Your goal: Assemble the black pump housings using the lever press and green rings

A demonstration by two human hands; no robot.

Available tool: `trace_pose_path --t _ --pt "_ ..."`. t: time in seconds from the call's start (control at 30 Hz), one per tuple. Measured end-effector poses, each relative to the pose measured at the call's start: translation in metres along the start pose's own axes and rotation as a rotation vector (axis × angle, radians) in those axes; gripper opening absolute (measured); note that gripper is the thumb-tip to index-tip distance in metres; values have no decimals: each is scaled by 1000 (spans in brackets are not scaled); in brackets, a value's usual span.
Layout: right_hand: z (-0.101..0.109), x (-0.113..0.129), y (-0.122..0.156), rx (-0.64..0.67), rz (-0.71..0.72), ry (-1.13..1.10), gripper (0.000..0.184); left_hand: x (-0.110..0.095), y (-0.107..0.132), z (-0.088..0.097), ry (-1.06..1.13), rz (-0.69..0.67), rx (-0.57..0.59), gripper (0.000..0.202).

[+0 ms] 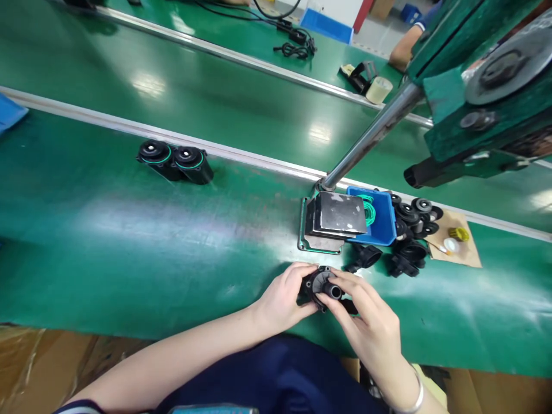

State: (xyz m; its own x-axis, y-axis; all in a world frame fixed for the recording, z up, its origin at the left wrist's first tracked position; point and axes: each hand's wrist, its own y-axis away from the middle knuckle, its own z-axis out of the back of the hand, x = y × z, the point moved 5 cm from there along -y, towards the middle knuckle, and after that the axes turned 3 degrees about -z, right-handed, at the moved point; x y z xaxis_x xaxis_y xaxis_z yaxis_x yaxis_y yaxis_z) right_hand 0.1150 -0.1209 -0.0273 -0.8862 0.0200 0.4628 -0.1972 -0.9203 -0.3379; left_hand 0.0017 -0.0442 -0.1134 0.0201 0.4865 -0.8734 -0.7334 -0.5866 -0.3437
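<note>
- Green bench mat (129, 253): glossy and steel-railed, it spreads away from the grip on every side.
- Green press (474, 98): overhead, up and right of the grip.
- Steel fixture block (336, 215): just beyond the grip.
- Blue bin (383, 221): beside the block, holding green rings.
- Heap of bare black parts (409, 230): beyond-right of the grip, apparently still waiting.
- Two ringed housings (175, 161): well off to the far left, apparently finished.
- Black housing (321, 286): at the near edge, with the left hand (282, 299) and right hand (371, 322) both closed on it.

The left hand (282, 299) and right hand (371, 328) hid much of the round black plastic part (321, 284). The green metal press (474, 75), far right, was cut off. Yellow and white bits (455, 238) on brown cardboard (470, 257) were too small to identify.
</note>
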Motion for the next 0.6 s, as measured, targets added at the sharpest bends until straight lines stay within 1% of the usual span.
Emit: trace_pose_path --t 0.37,0.6 --pt "0 -1 -3 11 7 -7 25 -2 -1 1 -8 2 4 63" --pt "-2 -2 -1 17 -20 -16 24 -2 -1 1 -12 -4 4 62"
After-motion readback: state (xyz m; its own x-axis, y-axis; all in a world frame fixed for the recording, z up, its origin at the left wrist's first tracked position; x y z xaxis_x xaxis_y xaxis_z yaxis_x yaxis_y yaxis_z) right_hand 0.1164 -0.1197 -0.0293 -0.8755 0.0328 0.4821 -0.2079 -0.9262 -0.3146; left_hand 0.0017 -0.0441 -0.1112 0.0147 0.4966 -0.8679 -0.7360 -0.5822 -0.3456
